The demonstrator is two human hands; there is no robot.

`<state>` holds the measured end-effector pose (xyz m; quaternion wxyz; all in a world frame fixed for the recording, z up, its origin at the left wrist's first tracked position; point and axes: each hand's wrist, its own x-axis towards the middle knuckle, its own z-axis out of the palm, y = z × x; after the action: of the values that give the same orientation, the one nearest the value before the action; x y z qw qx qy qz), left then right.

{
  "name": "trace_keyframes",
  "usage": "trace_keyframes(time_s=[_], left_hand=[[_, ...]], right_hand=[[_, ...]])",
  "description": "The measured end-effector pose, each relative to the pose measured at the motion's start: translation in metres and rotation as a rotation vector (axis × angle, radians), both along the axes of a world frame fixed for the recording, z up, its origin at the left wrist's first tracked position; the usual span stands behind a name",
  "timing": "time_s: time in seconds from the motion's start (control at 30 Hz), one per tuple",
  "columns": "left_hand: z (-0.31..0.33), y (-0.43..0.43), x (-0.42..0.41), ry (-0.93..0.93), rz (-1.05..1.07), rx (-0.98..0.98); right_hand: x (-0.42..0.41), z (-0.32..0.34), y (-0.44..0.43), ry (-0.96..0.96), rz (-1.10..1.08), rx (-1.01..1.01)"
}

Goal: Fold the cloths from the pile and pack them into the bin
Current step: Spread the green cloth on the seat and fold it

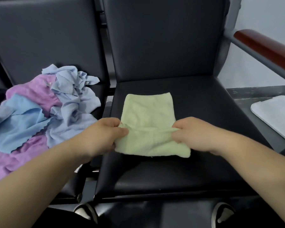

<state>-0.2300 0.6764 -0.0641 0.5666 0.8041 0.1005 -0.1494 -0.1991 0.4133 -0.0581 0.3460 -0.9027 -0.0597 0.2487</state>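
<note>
Your left hand [104, 134] & right hand [196, 134] each pinch the near edge of the green cloth [148, 111] on the black seat [204, 112]. Pile of blue/purple cloths [44, 109] sits on the seat to the left; white lid [276, 112] at right.

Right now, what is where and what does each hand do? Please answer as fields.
cloth: pale green terry cloth, on black padded chair seat, near edge lifted
left hand: pinches cloth's near left edge
right hand: pinches cloth's near right edge
pile: crumpled blue and purple cloths, on left seat
far right: white flat object, partly cut off
</note>
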Motion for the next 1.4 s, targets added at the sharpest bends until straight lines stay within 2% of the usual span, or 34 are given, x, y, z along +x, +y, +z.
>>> trace_keyframes(time_s=[0.07, 0.1, 0.2, 0.43, 0.6, 0.73, 0.83, 0.9, 0.97, 1.03, 1.13, 1.2, 1.3, 1.4], left_hand=[[0.009, 0.004, 0.000, 0.186, -0.029, -0.072], [0.009, 0.005, 0.001, 0.235, -0.037, -0.084], [0.005, 0.004, 0.010, 0.216, 0.050, -0.078], [-0.009, -0.002, 0.044, -0.023, 0.142, 0.021], [-0.023, -0.005, 0.078, -0.062, 0.183, 0.050], [-0.039, -0.008, 0.095, -0.101, 0.280, 0.200], [-0.040, -0.002, 0.093, -0.129, 0.270, 0.401], [-0.035, 0.000, 0.086, -0.017, 0.108, 0.465], [-0.030, -0.004, 0.076, 0.112, -0.064, 0.491], [-0.029, -0.009, 0.073, 0.145, -0.096, 0.452], [-0.031, -0.013, 0.072, 0.141, -0.007, 0.357], [-0.027, -0.014, 0.069, 0.129, 0.042, 0.263], [-0.018, -0.021, 0.062, 0.061, 0.083, 0.158], [-0.001, -0.033, 0.056, -0.069, 0.116, 0.213]], right_hand=[[0.005, 0.003, -0.003, 0.198, -0.140, 0.242], [0.008, 0.002, -0.004, 0.245, -0.189, 0.301], [0.014, -0.002, -0.003, 0.258, -0.267, 0.341], [0.037, -0.009, 0.000, -0.071, -0.354, 0.215], [0.062, -0.029, 0.003, -0.157, -0.401, 0.144], [0.072, -0.037, 0.005, -0.237, -0.417, 0.039], [0.079, -0.033, -0.002, -0.191, -0.331, -0.168], [0.080, -0.028, -0.006, -0.052, -0.228, -0.297], [0.079, -0.024, -0.007, 0.046, -0.182, -0.318], [0.077, -0.026, -0.002, 0.057, -0.168, -0.304], [0.071, -0.032, 0.009, 0.026, -0.182, -0.254], [0.067, -0.035, 0.012, 0.025, -0.233, -0.134], [0.061, -0.029, 0.015, 0.037, -0.355, 0.120], [0.053, -0.007, 0.010, -0.106, -0.345, 0.108]])
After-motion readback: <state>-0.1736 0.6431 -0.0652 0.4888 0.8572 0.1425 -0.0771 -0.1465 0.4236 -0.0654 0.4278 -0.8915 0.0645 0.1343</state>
